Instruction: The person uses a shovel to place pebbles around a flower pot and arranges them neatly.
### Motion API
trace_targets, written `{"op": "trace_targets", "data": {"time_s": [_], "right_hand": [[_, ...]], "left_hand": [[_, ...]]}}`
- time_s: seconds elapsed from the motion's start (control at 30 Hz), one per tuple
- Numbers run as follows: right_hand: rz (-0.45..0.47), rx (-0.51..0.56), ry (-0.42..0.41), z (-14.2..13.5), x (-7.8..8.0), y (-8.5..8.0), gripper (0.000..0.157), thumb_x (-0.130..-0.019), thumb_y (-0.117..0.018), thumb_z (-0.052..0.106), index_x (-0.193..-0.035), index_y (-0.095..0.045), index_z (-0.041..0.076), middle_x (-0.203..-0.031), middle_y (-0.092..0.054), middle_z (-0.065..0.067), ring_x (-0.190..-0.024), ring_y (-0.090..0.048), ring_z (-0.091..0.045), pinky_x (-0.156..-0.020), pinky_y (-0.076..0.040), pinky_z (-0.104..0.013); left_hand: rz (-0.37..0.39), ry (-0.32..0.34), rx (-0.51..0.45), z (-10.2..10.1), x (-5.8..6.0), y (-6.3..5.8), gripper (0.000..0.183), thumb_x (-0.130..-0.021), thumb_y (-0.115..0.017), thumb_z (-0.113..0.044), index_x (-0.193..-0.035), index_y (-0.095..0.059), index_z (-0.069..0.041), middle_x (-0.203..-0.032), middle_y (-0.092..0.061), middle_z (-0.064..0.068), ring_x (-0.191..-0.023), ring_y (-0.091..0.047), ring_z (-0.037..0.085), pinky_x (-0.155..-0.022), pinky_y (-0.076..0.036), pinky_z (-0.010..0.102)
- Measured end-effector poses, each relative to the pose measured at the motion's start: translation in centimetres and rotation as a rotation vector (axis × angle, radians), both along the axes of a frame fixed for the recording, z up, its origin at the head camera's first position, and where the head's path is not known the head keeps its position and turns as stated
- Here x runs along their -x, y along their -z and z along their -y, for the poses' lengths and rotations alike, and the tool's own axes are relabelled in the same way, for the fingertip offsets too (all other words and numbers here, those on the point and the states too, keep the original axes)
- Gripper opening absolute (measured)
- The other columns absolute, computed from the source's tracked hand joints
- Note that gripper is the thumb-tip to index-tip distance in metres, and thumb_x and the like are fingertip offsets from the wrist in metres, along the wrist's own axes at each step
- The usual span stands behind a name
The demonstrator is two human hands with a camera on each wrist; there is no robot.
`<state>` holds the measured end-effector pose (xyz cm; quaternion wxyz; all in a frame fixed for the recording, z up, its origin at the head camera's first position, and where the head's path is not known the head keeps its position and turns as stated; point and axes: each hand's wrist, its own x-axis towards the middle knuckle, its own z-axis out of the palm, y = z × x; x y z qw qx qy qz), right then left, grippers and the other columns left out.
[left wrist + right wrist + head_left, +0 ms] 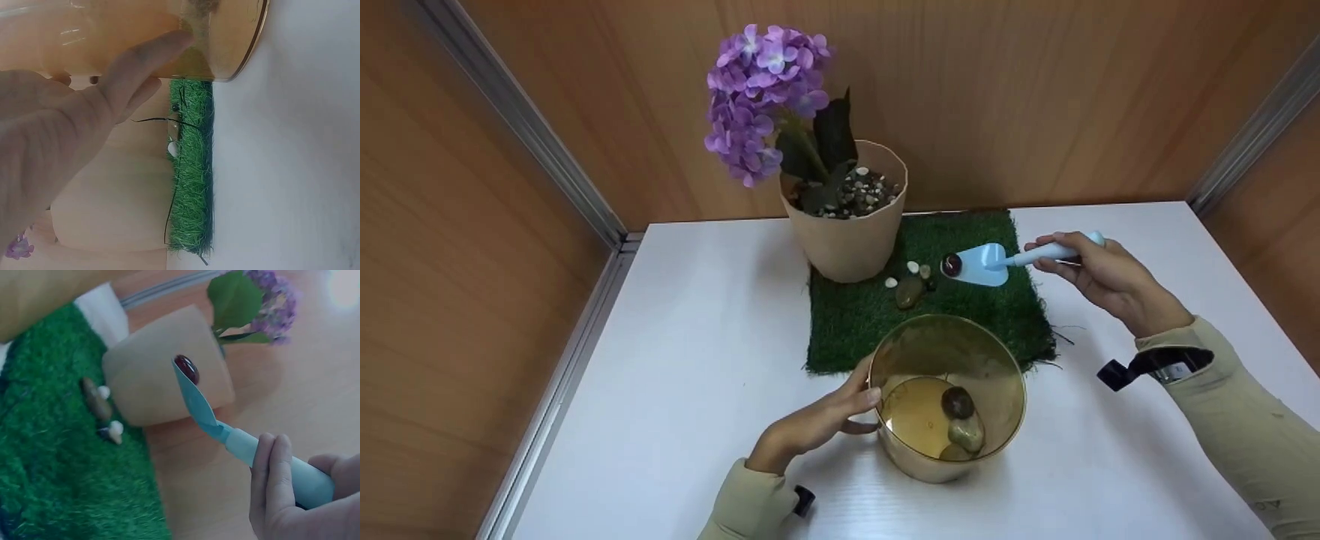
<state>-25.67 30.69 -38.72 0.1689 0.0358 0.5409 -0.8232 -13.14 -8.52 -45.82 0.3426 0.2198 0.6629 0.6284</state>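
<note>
My right hand (1110,281) grips the handle of a light blue toy shovel (986,264), which is held above the grass mat. On the tip of its blade rests a dark red, shiny stone (951,264), also plain on the shovel (197,405) in the right wrist view. My left hand (825,420) holds the left side of a translucent amber container (949,330), thumb at the rim and fingers around the outer wall. Inside, at the bottom right, lie a dark stone (958,403), a greenish stone (966,433) and a partly hidden brownish stone (954,452).
A beige pot (844,244) with purple flowers (765,90) and pebbles stands on the back left of the green grass mat (847,337). Beside it lie a brown stone (910,292) and several small pebbles. Wooden panels (997,97) enclose the white table (690,360).
</note>
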Motion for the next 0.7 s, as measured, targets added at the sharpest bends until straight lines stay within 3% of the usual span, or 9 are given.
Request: {"op": "trace_targets", "data": {"time_s": [0.3,0.7], "right_hand": [[0.037,0.031,0.108,1.5,2.0,3.4,0.029,-0.094,-0.055,0.017,-0.114,-0.062,-0.004,-0.119,-0.055,-0.017,-0.112,-0.056,-0.026,-0.096,-0.042,-0.031],[0.044,-0.005,0.191,3.7,4.1,6.1,0.035,-0.094,-0.056,0.020,-0.118,-0.059,-0.006,-0.125,-0.044,-0.015,-0.117,-0.051,-0.025,-0.095,-0.042,-0.025]], "left_hand": [[0.009,-0.007,0.004,0.1,0.0,0.0,0.063,-0.099,-0.034,-0.044,-0.147,0.006,-0.036,-0.154,0.004,0.002,-0.139,-0.011,0.025,-0.095,-0.044,0.040],[-0.008,0.006,-0.009,0.0,0.1,0.1,0.063,-0.099,-0.033,-0.046,-0.147,0.005,-0.036,-0.154,0.005,0.002,-0.139,-0.011,0.028,-0.094,-0.044,0.041]]}}
